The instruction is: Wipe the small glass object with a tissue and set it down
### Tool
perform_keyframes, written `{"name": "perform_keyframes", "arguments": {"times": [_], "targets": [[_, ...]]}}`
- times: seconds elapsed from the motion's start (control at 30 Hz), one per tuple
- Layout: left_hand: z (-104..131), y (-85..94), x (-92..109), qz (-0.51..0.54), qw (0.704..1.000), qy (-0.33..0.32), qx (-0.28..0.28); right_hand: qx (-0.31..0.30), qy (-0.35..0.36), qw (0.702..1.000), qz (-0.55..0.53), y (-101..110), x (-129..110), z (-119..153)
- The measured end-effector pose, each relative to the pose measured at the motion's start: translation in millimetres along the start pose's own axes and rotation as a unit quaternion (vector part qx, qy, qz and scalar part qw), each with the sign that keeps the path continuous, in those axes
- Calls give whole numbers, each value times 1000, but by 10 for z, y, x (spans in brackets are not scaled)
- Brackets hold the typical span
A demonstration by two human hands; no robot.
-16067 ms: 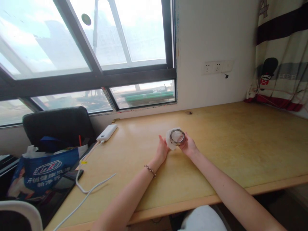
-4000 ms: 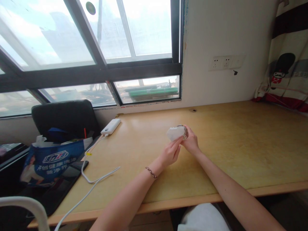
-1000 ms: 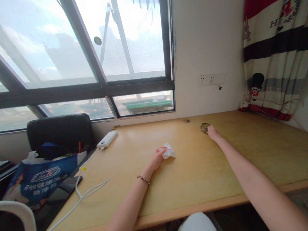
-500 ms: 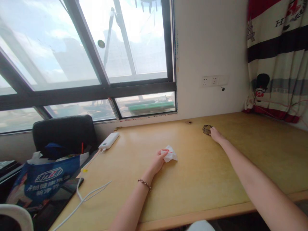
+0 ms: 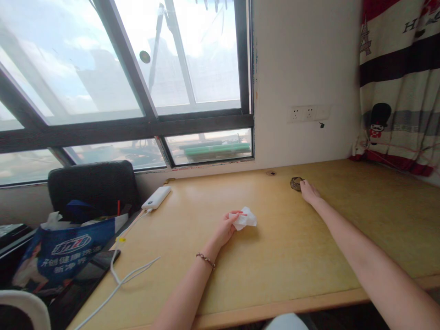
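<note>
My left hand [image 5: 228, 228], a braided bracelet on its wrist, pinches a crumpled white tissue [image 5: 248, 220] above the middle of the wooden table [image 5: 275, 266]. Farther back and to the right, my right hand [image 5: 310, 192] has its fingers closed on the near right edge of a small dark round dish [image 5: 294, 184]. The dish looks brownish and faceted, perhaps glass, and rests at the table's far side. Part of its rim is hidden by my fingers.
A white power bank [image 5: 157, 198] with a white cable [image 5: 120, 285] lies at the table's left side. Left of the table are a black chair [image 5: 92, 185] and a blue bag [image 5: 68, 256]. A window, a wall socket [image 5: 309, 113] and a curtain [image 5: 395, 101] border the back.
The view has shifted slightly. The tissue has moved a little to the right and hangs differently from my left hand. My right hand keeps its hold on the dish.
</note>
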State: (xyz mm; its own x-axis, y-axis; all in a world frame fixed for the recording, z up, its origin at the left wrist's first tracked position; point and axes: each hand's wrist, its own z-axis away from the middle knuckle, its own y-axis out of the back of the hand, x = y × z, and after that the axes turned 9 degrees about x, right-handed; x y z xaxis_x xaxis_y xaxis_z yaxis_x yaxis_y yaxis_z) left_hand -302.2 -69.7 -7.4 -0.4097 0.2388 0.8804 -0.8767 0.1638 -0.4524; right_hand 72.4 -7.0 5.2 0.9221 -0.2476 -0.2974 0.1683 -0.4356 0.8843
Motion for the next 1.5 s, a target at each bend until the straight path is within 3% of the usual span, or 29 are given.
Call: {"name": "perform_keyframes", "arguments": {"times": [0.07, 0.17, 0.3, 0.4, 0.57, 0.87, 1.2, 1.5], "targets": [[16, -5, 20, 18, 1000, 5, 7, 31, 31, 999, 2, 24, -220, 155], [47, -6, 46, 45, 999, 17, 14, 88, 184, 976, -78, 76, -734, 544], [79, 4, 58, 67, 997, 20, 15, -22, 320, 895, -310, 162, -1438, 1147], [84, 6, 51, 52, 998, 21, 18, -100, 291, 847, -434, 167, -1697, 1393], [88, -25, -10, 10, 1000, 19, -7, -96, 127, 834, -528, 29, -1648, 1435], [145, -55, -53, -69, 995, 16, -64, -147, -65, 748, -644, -48, -1600, 1481], [154, -44, -56, -34, 996, 13, -81, -143, -135, 694, -692, -150, -1570, 1458], [81, -76, -87, 2, 1000, 23, 14, -156, -119, 681, -705, -177, -1585, 1497]]}}
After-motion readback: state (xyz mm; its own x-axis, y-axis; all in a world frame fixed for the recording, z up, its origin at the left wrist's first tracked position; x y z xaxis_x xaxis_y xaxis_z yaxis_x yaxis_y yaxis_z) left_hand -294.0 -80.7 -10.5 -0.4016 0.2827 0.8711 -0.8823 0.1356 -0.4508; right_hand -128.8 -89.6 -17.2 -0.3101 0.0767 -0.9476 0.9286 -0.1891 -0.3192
